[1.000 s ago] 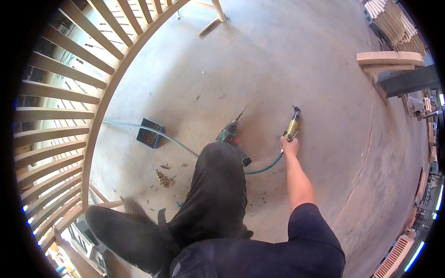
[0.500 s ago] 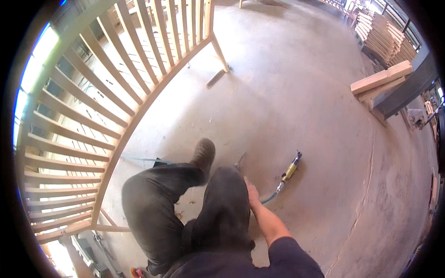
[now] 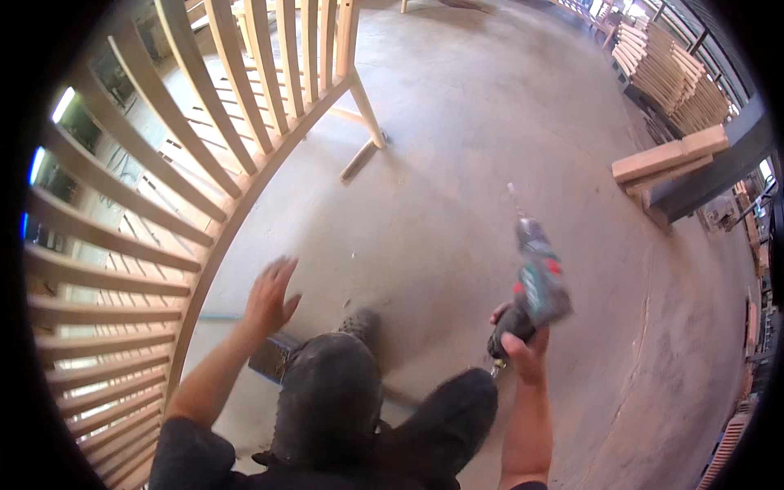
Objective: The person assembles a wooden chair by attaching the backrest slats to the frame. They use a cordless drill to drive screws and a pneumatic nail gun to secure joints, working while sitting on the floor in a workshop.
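Note:
My right hand [image 3: 519, 341] grips the handle of a green and black power drill [image 3: 532, 282], whose bit points up and away over the concrete floor. My left hand [image 3: 269, 296] is raised with fingers spread, empty, close to the lower rail of a curved wooden slatted frame [image 3: 237, 122]. My knees in dark trousers [image 3: 331, 400] fill the lower middle. A small dark box [image 3: 272, 358] lies on the floor just under my left hand.
The slatted frame stands on a wooden leg [image 3: 365, 106] with a brace. Stacked timber blocks [image 3: 665, 159] sit at the right and piles of wooden slats [image 3: 670, 77] at the far right. A blue hose [image 3: 216, 317] runs along the floor.
My right hand has let go of the yellow tool on the hose and picked up the drill, lifting it. My left hand has come up toward the frame. The view has tilted up.

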